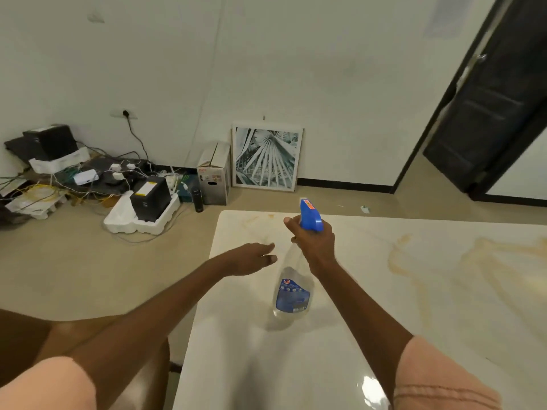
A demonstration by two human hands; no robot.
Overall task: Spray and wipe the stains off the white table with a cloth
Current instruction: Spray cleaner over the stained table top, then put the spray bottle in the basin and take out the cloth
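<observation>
My right hand (pixel 315 245) grips the neck of a clear spray bottle (pixel 293 294) with a blue trigger head (pixel 310 216) and a blue label. The bottle is upright, its base at or just above the white table (pixel 340 365). My left hand (pixel 251 258) hovers open beside the bottle, fingers stretched toward it, near the table's left edge. Orange-brown stains (pixel 408 261) streak the table to the right, with fainter ones (pixel 251 220) near the far left corner. No cloth is in view.
On the floor to the left lie black boxes on white foam (pixel 145 208), tangled cables (pixel 59 190), a cardboard box (pixel 214 173) and a dark flask (pixel 197 199). A framed leaf picture (pixel 266 158) leans on the wall. A dark door (pixel 488 113) stands open at right.
</observation>
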